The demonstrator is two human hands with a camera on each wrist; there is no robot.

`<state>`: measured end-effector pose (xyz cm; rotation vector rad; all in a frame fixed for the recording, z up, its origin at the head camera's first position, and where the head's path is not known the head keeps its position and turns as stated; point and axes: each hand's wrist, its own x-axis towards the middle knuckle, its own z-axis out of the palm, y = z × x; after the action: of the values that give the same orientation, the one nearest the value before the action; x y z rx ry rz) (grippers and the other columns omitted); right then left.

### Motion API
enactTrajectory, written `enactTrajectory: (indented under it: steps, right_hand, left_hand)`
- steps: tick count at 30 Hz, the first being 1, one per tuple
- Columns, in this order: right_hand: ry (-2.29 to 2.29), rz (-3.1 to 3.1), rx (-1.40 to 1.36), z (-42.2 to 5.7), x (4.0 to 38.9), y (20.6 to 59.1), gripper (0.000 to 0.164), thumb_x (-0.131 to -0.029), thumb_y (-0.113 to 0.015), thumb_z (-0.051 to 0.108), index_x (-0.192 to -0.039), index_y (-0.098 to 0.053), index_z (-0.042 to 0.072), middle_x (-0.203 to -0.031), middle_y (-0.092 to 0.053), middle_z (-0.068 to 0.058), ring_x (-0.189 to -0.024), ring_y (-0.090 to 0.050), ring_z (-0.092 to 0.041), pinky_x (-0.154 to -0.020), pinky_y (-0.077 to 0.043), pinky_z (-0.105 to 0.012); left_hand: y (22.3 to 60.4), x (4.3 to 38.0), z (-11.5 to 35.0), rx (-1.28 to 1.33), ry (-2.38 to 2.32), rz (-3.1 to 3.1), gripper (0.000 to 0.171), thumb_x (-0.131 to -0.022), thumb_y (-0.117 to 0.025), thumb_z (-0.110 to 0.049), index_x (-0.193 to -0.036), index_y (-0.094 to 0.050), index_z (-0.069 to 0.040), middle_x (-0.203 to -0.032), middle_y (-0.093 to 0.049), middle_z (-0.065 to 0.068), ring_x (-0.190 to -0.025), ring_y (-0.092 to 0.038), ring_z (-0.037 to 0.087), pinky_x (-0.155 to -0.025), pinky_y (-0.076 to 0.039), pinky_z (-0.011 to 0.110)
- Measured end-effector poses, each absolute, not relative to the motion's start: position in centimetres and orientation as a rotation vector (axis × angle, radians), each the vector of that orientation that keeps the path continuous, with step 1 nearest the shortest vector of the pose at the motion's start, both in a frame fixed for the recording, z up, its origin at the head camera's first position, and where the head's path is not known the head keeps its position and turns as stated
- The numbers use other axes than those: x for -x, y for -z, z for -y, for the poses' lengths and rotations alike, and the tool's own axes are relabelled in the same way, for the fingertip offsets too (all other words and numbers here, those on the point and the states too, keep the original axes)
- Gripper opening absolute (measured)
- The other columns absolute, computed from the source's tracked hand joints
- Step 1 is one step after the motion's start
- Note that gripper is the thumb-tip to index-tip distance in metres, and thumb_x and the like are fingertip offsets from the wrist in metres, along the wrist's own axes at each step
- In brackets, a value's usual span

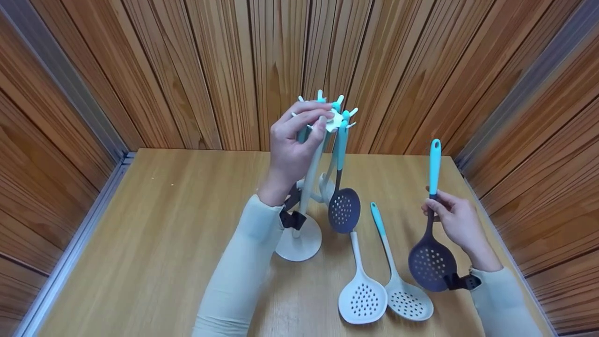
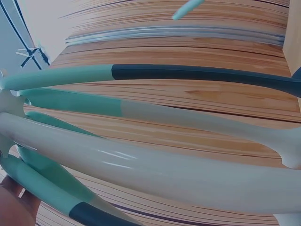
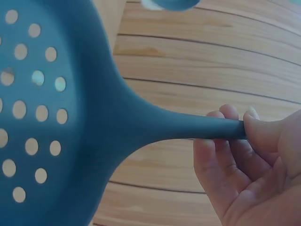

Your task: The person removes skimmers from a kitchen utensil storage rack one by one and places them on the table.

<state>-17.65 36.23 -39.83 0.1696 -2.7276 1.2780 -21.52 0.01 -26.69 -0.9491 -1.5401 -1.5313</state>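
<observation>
A white utensil rack (image 1: 299,245) with a round base and a ring of turquoise-tipped hooks stands mid-table. My left hand (image 1: 295,140) reaches up and pinches the top of it with thumb and fingers. A dark slotted ladle (image 1: 344,210) hangs from one hook; other turquoise handles (image 2: 70,101) hang around the pole in the left wrist view, their far ends partly hidden. At the right, my right hand (image 1: 461,222) grips a dark skimmer (image 1: 433,264) by its shaft, just below the turquoise handle. The skimmer is upright, its perforated head down.
On the table in front lie a white slotted turner (image 1: 362,299) and a white slotted spoon (image 1: 409,299) with a turquoise handle, their heads side by side. Wood-panelled walls (image 1: 224,70) enclose the table (image 1: 164,234) at the back and both sides.
</observation>
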Motion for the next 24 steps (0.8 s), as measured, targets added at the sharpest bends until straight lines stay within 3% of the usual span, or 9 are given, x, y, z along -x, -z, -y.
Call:
enactTrajectory:
  steps: [10,18,24]
  right_hand:
    - [-1.283,2.865,-0.076,-38.7,17.4,40.9,0.031,-0.106,-0.048,0.016,-0.123,-0.06,-0.007,-0.101,-0.066,-0.02,-0.086,-0.065,-0.017,-0.077,-0.057,-0.024]
    - [-1.338,2.947,-0.069,-39.7,17.5,42.7,0.03,-0.106,-0.046,0.012,-0.124,-0.058,-0.009,-0.101,-0.065,-0.021,-0.089,-0.066,-0.021,-0.075,-0.057,-0.025]
    - [-1.366,3.002,-0.047,-40.0,17.6,44.3,0.024,-0.106,-0.046,0.009,-0.115,-0.06,-0.009,-0.095,-0.066,-0.015,-0.09,-0.066,-0.027,-0.073,-0.057,-0.029]
  left_hand:
    - [26.4,21.3,-0.1,0.951,1.525,1.538,0.016,-0.086,-0.059,0.01,-0.097,-0.07,0.012,-0.106,-0.067,0.027,-0.103,-0.064,0.039,-0.093,-0.053,0.038]
    - [26.3,21.1,0.5,0.949,1.507,1.559,0.016,-0.086,-0.059,0.009,-0.097,-0.07,0.012,-0.106,-0.067,0.027,-0.104,-0.063,0.039,-0.093,-0.053,0.038]
    - [26.2,20.9,0.7,0.94,1.498,1.55,0.016,-0.086,-0.059,0.009,-0.096,-0.07,0.012,-0.104,-0.067,0.027,-0.102,-0.064,0.039,-0.092,-0.054,0.038]
